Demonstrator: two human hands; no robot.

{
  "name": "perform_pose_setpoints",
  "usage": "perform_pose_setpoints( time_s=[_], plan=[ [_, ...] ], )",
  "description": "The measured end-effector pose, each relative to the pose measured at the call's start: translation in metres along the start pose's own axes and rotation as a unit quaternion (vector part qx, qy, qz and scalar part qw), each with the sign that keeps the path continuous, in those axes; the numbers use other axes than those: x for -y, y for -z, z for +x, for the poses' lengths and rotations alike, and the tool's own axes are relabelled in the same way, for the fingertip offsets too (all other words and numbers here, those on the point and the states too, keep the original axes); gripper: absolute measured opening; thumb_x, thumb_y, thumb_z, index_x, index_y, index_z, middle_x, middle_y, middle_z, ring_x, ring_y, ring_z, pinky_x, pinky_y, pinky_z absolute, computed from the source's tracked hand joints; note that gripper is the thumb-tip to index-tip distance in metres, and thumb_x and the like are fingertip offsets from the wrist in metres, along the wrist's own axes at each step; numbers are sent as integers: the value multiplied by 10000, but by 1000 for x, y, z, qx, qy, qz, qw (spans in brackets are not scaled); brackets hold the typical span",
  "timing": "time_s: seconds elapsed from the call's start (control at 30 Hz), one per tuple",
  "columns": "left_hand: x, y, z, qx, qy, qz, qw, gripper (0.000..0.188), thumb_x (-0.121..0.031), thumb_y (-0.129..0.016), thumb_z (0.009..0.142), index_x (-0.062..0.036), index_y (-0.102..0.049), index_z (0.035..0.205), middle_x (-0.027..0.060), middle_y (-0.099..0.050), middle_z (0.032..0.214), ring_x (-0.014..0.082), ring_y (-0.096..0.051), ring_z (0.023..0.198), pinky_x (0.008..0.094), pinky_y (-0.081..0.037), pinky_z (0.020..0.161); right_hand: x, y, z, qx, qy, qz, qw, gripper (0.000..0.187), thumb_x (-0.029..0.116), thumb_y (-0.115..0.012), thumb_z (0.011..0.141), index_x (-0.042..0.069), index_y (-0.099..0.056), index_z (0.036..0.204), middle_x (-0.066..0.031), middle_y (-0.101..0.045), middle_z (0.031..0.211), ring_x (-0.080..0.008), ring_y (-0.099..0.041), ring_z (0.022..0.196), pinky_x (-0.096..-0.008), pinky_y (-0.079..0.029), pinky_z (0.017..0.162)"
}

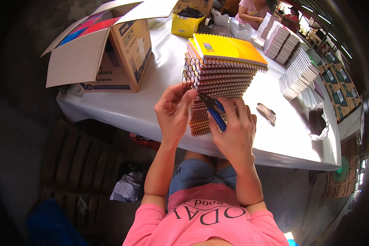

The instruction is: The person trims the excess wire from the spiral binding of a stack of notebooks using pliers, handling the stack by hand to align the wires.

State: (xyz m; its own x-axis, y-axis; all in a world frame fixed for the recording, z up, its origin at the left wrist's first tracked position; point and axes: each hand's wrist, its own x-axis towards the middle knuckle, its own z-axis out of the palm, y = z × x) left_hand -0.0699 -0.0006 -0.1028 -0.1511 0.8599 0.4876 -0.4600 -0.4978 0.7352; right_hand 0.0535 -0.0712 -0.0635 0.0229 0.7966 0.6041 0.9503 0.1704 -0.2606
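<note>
A tall stack of spiral notebooks [225, 78] stands on the table before me, a yellow-orange cover on top and the coiled edges facing me. My right hand [235, 129] is closed round the blue handles of wire cutters [216, 111]. Their dark jaws point left and touch, or nearly touch, the coil ends at the stack's left corner. There my left hand [173, 107] pinches the end of a notebook's wire coil between thumb and fingers. The exact bit of wire is too small to make out.
An open cardboard box [123, 57] holding red and blue items stands at the left. Behind the stack is a yellow container [186, 24] of dark coils. More notebook stacks [299, 74] line the right side, near a dark bundle [317, 121] in plastic. Another person [252, 11] sits across the table.
</note>
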Motion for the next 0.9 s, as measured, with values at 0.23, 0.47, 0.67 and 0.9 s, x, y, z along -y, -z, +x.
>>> perform_pose_setpoints(
  time_s=[0.23,0.47,0.67,0.9],
  plan=[
    [3,1,1,1,-38,27,999,220,-103,-675,872,57,-636,1018,55,-662,884,89,-602,799,225,-488,740,-12,-10,2,8,5,32,999,371,106,-698,728,89,-585,1081,-96,-618,868,-300,-630,764,-411,-489,676],
    [1,4,0,8,-13,23,1000,210,-41,-653,875,68,-629,1053,64,-638,956,93,-591,847,220,-475,758,-20,-2,1,58,-25,124,990,396,139,-727,719,112,-589,1090,-91,-623,880,-291,-631,807,-411,-473,741],
    [-4,6,-2,22,18,-2,1000,218,-56,-643,888,66,-625,1067,60,-651,926,95,-595,844,220,-475,759,-10,6,4,-27,21,18,999,440,265,-723,744,126,-588,1139,-61,-582,982,-253,-561,906,-408,-374,839],
    [-3,6,-3,20,-2,26,999,198,-32,-646,878,66,-632,1049,68,-644,943,99,-594,840,219,-473,752,0,6,7,17,3,47,999,446,300,-715,767,110,-576,1146,-92,-607,957,-293,-606,864,-415,-448,738]
  ],
)
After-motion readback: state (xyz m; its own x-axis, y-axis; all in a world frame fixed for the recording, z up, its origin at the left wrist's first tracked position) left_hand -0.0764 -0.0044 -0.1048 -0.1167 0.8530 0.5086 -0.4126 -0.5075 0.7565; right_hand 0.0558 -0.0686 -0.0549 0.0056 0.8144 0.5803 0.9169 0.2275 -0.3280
